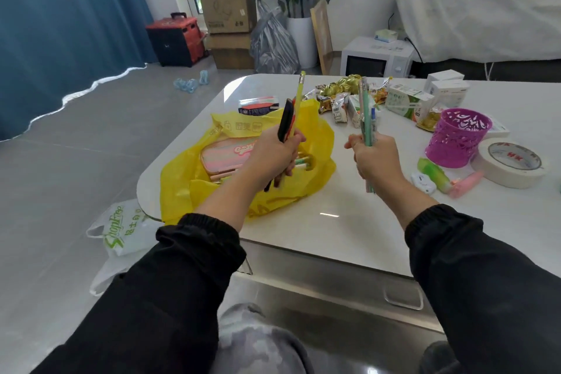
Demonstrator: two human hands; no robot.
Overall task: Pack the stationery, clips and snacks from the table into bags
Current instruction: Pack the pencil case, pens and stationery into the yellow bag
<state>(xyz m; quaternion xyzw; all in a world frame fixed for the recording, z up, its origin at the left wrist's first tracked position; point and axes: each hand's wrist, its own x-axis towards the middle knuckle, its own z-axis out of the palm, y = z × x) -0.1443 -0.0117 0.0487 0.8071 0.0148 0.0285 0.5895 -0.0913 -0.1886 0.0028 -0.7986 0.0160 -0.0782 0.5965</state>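
Watching the feed from my desk, here's the view. The white table (349, 222) takes up most of it. The yellow bag (188, 179) sits open at its left edge, close to the near left corner, and a white shopping bag (121, 228) hangs off that corner toward the floor. The snack packets (343, 97) are heaped along the far edge, with some cartons (406, 100) just beside them on the right. Toward the right edge there's a purple pen cup (455, 143) standing upright, and a roll of white tape (513, 164) lies flat just beside it.

The left hand (273, 155) is over the mouth of the yellow bag, fingers wrapped round a yellow pencil (299, 94) and a black pen (285, 121), both pointing up. The right hand (376, 158) is raised over the middle of the table, fist clamped on a bunch of green pens (365, 112), also upright.

Inside the bag there's a pink pencil case (224, 155) with a few pens beside it. The small stuff lies in front of the cup: a green correction tape (434, 173) and a pink one (466, 185).
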